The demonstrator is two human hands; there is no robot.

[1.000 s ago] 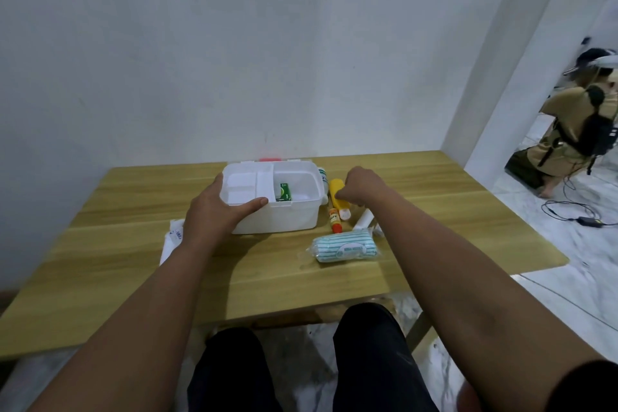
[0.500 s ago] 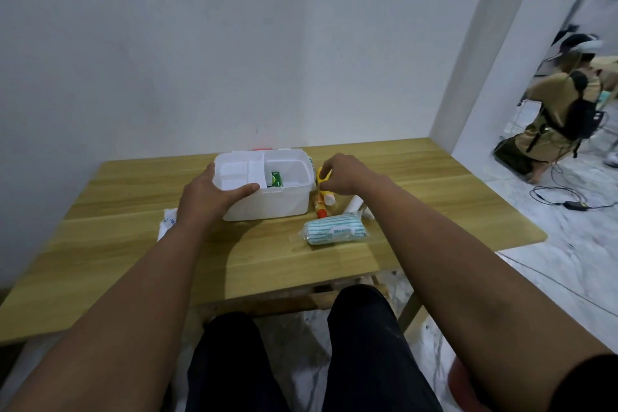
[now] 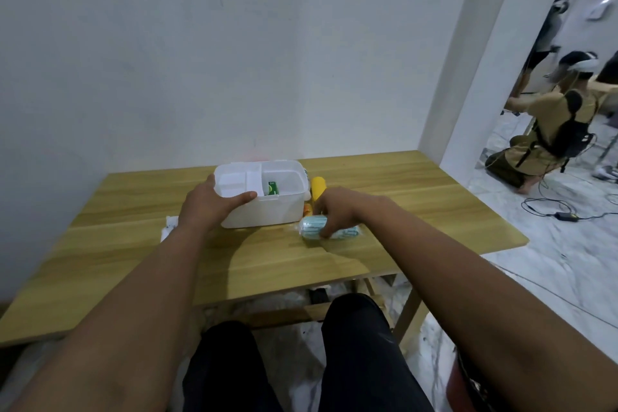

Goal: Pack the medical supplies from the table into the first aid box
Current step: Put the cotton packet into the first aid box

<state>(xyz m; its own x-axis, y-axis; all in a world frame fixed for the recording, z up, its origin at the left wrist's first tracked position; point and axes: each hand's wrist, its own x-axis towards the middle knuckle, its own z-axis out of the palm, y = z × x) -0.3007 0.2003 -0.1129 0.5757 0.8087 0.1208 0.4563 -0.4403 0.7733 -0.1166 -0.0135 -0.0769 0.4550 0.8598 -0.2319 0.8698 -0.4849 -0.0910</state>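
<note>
A white first aid box point(image 3: 267, 212) stands open on the wooden table point(image 3: 401, 211), with a white inner tray on its left half and a small green packet point(image 3: 273, 188) inside. My left hand point(image 3: 209, 206) grips the box's near left corner, thumb over the rim. My right hand point(image 3: 334, 209) closes around a teal-striped wrapped roll point(image 3: 312, 227) lying just right of the box. A yellow bottle point(image 3: 317, 187) lies behind my right hand beside the box, and a small orange item point(image 3: 307, 210) shows between box and hand.
A white packet point(image 3: 168, 227) lies on the table left of my left wrist. The wall runs close behind the box. At the right, another person sits on the floor past the pillar, with cables point(image 3: 551, 207) lying on the tiles.
My right hand has left the yellow bottle and come down toward me onto the teal-striped roll. My left hand has stayed on the box.
</note>
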